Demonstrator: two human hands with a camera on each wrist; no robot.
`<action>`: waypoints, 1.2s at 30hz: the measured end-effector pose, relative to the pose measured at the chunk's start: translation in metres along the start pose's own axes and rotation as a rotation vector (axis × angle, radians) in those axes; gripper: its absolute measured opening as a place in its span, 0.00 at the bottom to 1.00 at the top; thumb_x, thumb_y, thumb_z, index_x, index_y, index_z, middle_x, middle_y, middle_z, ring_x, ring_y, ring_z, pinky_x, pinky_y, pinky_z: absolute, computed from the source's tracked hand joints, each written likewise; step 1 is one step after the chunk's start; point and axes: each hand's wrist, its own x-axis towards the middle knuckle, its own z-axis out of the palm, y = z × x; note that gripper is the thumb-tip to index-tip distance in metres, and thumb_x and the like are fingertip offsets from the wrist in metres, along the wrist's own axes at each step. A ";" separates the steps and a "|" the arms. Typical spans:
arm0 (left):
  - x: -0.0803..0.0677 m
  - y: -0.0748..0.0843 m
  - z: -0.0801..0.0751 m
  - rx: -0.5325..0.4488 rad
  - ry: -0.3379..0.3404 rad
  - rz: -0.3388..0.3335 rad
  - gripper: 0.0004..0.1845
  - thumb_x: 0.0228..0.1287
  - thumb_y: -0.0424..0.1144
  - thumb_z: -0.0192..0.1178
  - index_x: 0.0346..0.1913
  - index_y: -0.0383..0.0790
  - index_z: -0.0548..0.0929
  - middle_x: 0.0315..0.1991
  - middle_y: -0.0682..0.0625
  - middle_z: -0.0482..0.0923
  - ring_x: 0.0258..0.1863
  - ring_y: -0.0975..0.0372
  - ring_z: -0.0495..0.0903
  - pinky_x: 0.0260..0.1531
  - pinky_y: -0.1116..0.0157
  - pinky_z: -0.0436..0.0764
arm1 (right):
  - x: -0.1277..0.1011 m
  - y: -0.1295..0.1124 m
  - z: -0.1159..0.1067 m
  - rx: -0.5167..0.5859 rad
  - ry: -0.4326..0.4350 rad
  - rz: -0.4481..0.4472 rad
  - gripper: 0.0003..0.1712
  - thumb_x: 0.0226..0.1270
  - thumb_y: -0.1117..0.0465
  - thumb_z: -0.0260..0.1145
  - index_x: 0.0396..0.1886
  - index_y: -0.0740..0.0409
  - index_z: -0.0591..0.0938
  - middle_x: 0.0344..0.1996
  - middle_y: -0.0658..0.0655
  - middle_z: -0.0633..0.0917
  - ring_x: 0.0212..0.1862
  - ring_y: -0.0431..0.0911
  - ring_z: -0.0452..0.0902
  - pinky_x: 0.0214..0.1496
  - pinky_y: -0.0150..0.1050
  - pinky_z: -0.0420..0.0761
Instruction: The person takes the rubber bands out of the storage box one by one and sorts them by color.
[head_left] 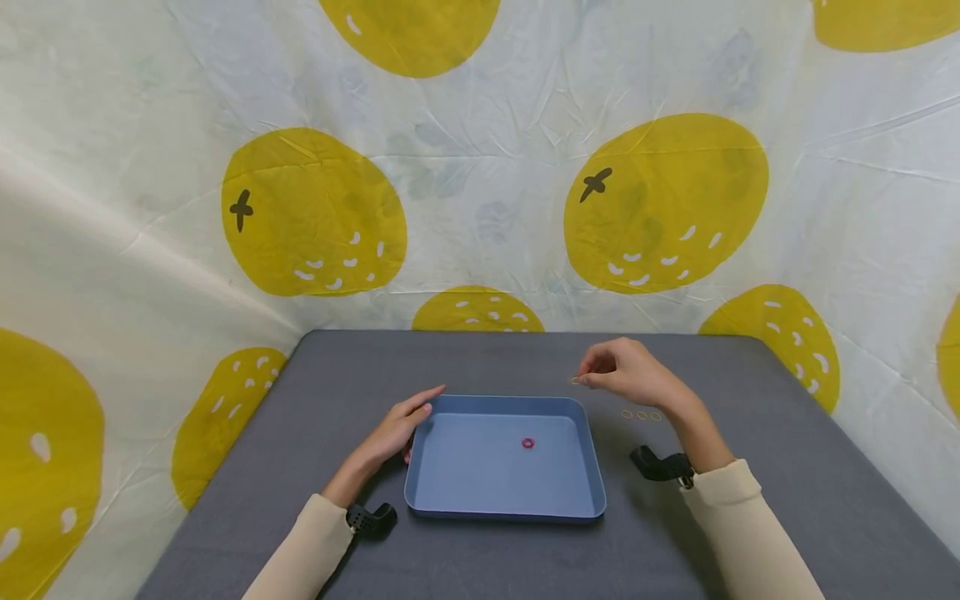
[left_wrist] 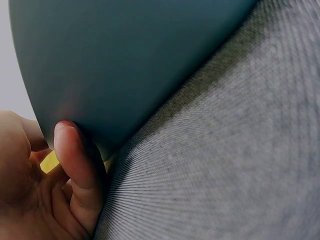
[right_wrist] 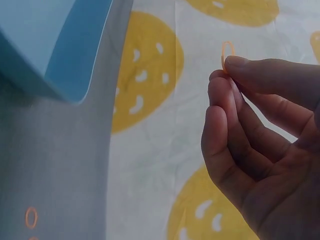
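Note:
A shallow blue tray (head_left: pixel 498 467) sits on the table in front of me, with a small red-pink ring (head_left: pixel 528 443) lying inside it. At the tray's far left corner, my left hand (head_left: pixel 393 432) holds the rim. The left wrist view shows one fingertip (left_wrist: pixel 67 132) against the tray's outer wall (left_wrist: pixel 125 55). My right hand (head_left: pixel 630 372) is raised beyond the tray's far right corner. Its thumb and index finger pinch a small orange rubber band (right_wrist: pixel 227 50). Several similar orange bands (head_left: pixel 641 415) lie in a row on the table, just right of the tray.
The grey table (head_left: pixel 360 367) carries everything. A white curtain (head_left: pixel 487 208) with large yellow fruit prints hangs behind and around it. Each wrist wears a black camera mount, the right mount (head_left: pixel 660 464) and the left mount (head_left: pixel 372 521). Something pinkish by the tray's left wall is mostly hidden.

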 end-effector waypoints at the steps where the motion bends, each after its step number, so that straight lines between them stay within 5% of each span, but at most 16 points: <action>1: 0.000 0.000 0.000 0.001 0.001 -0.003 0.26 0.86 0.47 0.42 0.81 0.53 0.63 0.13 0.51 0.67 0.09 0.63 0.68 0.13 0.64 0.75 | -0.002 0.002 -0.001 0.002 0.004 0.003 0.02 0.70 0.63 0.71 0.36 0.55 0.89 0.36 0.51 0.91 0.34 0.42 0.83 0.37 0.37 0.82; 36: 0.001 0.000 0.000 0.006 0.009 -0.012 0.26 0.86 0.47 0.43 0.81 0.55 0.64 0.13 0.52 0.68 0.08 0.63 0.69 0.13 0.63 0.76 | -0.062 0.086 -0.031 0.051 0.081 0.175 0.08 0.74 0.61 0.68 0.41 0.62 0.88 0.37 0.58 0.90 0.33 0.39 0.83 0.35 0.36 0.82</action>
